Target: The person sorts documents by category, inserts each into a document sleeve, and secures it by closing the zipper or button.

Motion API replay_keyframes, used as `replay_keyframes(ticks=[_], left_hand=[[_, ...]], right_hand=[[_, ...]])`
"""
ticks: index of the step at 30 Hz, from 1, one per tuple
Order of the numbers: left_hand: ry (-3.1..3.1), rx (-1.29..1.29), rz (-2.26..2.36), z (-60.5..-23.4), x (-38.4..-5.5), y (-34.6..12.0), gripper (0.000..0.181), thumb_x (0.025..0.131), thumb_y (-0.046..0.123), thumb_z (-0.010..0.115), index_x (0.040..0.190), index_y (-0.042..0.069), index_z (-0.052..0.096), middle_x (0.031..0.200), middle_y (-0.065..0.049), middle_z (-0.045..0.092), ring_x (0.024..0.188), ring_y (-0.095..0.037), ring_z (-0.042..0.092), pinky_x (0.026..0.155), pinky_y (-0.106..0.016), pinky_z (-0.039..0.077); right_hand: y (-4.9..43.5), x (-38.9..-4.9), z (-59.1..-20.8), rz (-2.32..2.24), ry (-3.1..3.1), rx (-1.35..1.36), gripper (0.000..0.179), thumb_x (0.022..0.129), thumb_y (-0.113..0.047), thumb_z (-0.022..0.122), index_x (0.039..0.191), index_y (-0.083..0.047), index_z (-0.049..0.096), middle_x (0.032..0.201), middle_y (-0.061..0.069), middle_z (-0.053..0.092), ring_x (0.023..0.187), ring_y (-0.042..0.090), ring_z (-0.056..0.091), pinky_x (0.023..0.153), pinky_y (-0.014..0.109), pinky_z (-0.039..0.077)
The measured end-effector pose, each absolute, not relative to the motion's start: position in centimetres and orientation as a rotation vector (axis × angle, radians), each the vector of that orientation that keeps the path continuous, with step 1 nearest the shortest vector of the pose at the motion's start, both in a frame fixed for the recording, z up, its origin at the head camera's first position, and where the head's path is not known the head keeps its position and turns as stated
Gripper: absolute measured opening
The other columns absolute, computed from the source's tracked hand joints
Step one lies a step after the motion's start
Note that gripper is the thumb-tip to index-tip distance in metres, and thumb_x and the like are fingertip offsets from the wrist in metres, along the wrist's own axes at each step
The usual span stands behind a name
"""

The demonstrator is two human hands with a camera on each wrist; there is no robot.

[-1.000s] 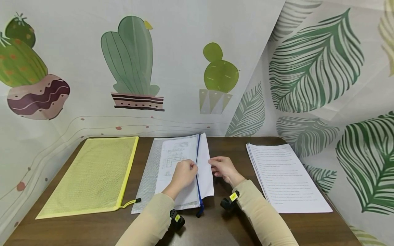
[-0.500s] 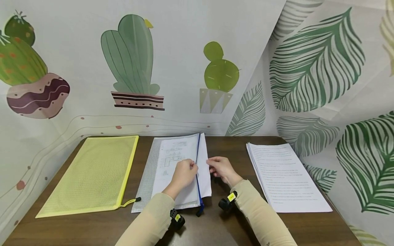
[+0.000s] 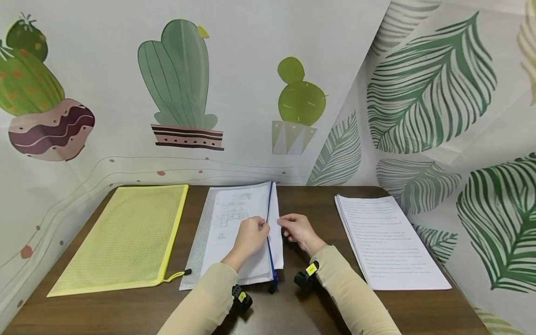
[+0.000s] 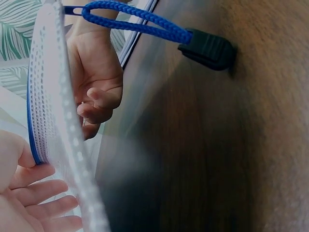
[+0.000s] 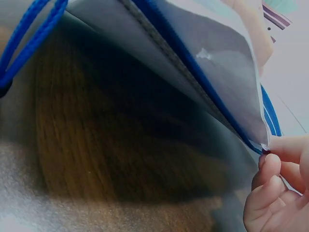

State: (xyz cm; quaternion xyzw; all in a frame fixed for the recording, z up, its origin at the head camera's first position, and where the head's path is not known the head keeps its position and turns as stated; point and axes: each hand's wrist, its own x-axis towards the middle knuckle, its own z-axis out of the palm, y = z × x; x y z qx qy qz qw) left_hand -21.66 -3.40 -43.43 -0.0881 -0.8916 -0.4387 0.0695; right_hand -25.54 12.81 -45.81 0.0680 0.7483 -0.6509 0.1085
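Observation:
A mesh zip pouch [image 3: 196,260] with a blue zipper edge lies mid-table, its mouth facing right. Sheets of paper [image 3: 275,249] sit mostly inside it, and a narrow white strip sticks out past the zipper. Through the mesh, a printed drawing shows. My left hand [image 3: 250,236] pinches the pouch's upper lip at the blue edge [image 4: 32,130], raising it, other fingers loosely bent. Between thumb and forefinger, my right hand [image 3: 300,231] pinches the outer edge of the paper; in the right wrist view the paper [image 5: 217,58] bows up within the pouch mouth.
To the left lies a yellow mesh zip pouch [image 3: 125,237] with a yellow pull cord. A stack of printed paper [image 3: 389,242] is at the right of the brown table [image 3: 276,321]. A blue cord pull [image 4: 140,19] hangs off the zipper's near end. A patterned wall covering stands behind.
My right hand has moved left, sliding the paper further into the pouch, so the strip outside the zipper is narrower. My left hand has stayed in place on the pouch lip.

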Motion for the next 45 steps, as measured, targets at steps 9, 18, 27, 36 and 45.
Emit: replay_keyframes(ticks=[9, 18, 27, 36, 45], left_hand=[[-2.676, -0.243, -1.327, -43.6, -21.6, -3.2, 0.023, 0.085, 0.01, 0.053, 0.094, -0.005, 0.067, 0.085, -0.015, 0.069, 0.06, -0.012, 0.053, 0.054, -0.021, 0.044], [-2.653, -0.261, -1.317, -43.4, -21.6, -3.0, 0.021, 0.085, 0.009, 0.053, 0.092, -0.005, 0.067, 0.079, -0.013, 0.067, 0.057, -0.01, 0.049, 0.051, -0.02, 0.041], [-2.623, -0.262, -1.327, -43.6, -21.9, -2.9, 0.017, 0.084, 0.009, 0.053, 0.082, 0.0, 0.066, 0.071, -0.008, 0.064, 0.053, -0.009, 0.046, 0.049, -0.019, 0.039], [-2.622, -0.247, -1.375, -43.7, -21.9, -2.9, 0.017, 0.086, 0.009, 0.053, 0.083, -0.001, 0.067, 0.07, -0.008, 0.063, 0.048, -0.007, 0.042, 0.043, -0.018, 0.034], [-2.616, -0.206, -1.318, -44.2, -22.6, -3.1, 0.018, 0.086, 0.009, 0.053, 0.08, -0.002, 0.067, 0.062, -0.006, 0.06, 0.048, -0.008, 0.045, 0.045, -0.019, 0.038]], right_hand=[[12.6, -25.5, -46.2, -1.9, 2.22, 0.209, 0.025, 0.084, -0.016, 0.068, 0.103, 0.0, 0.067, 0.071, 0.001, 0.053, 0.049, 0.007, 0.047, 0.042, 0.019, 0.039], [12.3, -25.5, -46.0, -1.898, 2.227, 0.193, 0.024, 0.084, -0.015, 0.068, 0.103, 0.0, 0.068, 0.073, 0.002, 0.055, 0.05, 0.007, 0.047, 0.042, 0.018, 0.04], [11.7, -25.8, -46.0, -1.836, 2.293, 0.146, 0.024, 0.082, -0.019, 0.07, 0.1, -0.002, 0.071, 0.071, 0.0, 0.056, 0.052, 0.009, 0.047, 0.042, 0.018, 0.04], [11.2, -25.4, -46.2, -1.802, 2.411, 0.023, 0.018, 0.08, -0.02, 0.07, 0.089, -0.004, 0.074, 0.054, -0.004, 0.048, 0.048, 0.008, 0.042, 0.04, 0.02, 0.037], [11.5, -25.2, -45.9, -1.697, 2.393, 0.003, 0.023, 0.086, -0.02, 0.067, 0.102, -0.004, 0.071, 0.079, 0.005, 0.065, 0.055, 0.011, 0.054, 0.044, 0.022, 0.045]])
